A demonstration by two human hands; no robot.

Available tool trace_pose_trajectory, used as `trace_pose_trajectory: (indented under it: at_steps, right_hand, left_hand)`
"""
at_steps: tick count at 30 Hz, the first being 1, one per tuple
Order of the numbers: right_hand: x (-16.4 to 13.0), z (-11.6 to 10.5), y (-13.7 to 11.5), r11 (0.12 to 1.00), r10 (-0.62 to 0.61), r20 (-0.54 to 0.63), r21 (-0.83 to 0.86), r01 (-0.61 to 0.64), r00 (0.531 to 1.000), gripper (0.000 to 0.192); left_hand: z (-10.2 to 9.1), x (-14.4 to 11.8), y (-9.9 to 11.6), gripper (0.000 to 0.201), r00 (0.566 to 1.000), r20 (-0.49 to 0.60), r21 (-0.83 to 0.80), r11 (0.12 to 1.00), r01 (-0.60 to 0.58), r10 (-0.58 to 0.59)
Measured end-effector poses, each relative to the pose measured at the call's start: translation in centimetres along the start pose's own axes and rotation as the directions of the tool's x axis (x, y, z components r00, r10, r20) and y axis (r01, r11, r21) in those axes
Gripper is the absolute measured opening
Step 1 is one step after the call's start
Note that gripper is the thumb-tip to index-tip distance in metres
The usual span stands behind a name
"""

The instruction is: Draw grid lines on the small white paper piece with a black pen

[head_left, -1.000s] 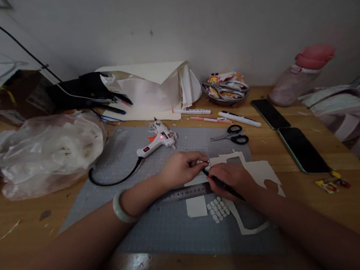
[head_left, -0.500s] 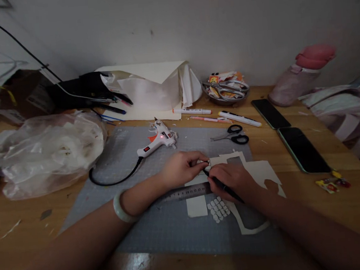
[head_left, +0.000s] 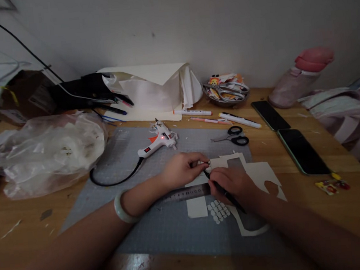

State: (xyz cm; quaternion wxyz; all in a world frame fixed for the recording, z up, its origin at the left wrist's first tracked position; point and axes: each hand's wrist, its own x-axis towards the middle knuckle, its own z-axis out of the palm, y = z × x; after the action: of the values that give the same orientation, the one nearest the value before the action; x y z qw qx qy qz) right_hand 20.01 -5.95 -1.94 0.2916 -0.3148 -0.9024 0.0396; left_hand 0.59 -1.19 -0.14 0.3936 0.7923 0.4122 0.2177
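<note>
My left hand (head_left: 183, 168) pinches a tiny white paper piece (head_left: 206, 164) between thumb and fingertips, over the grey cutting mat (head_left: 137, 222). My right hand (head_left: 234, 183) grips a black pen (head_left: 226, 193) whose tip touches that small piece. A metal ruler (head_left: 185, 193) lies just under both hands. Below it sit a white paper square (head_left: 197, 207) and a cluster of several small cut paper bits (head_left: 218, 210). Cut white card (head_left: 262, 172) lies under and right of my right hand.
A white glue gun (head_left: 157, 142) with its black cord lies on the mat's far side. Black scissors (head_left: 235, 135), markers (head_left: 240, 120), two phones (head_left: 301, 151), a bowl of scraps (head_left: 225, 90), a pink bottle (head_left: 301, 78) and a plastic bag (head_left: 46, 153) surround the mat.
Nearly nothing has moved; my right hand has shifted the pen slightly at the small piece, and the view has tilted a little.
</note>
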Motion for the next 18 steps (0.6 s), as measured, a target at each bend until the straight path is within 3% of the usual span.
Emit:
trace_pose_trajectory:
  at_steps: [5, 13, 18]
  right_hand:
    - [0.5, 0.4, -0.8, 0.986, -0.09, 0.041, -0.14, 0.095, 0.995, 0.017]
    - [0.9, 0.4, -1.4, 0.95, -0.085, 0.064, -0.295, 0.101, 0.994, 0.016]
    - [1.1, 0.4, -1.5, 0.948, -0.09, 0.091, -0.298, 0.114, 0.992, 0.019]
  left_hand:
    - [0.1, 0.0, 0.0, 0.016, 1.0, -0.007, 0.003, 1.0, -0.006, 0.006]
    - [0.1, 0.0, 0.0, 0.016, 1.0, -0.016, 0.006, 1.0, -0.01, 0.01]
    - [0.1, 0.0, 0.1, 0.017, 1.0, -0.008, -0.046, 0.999, -0.017, 0.016]
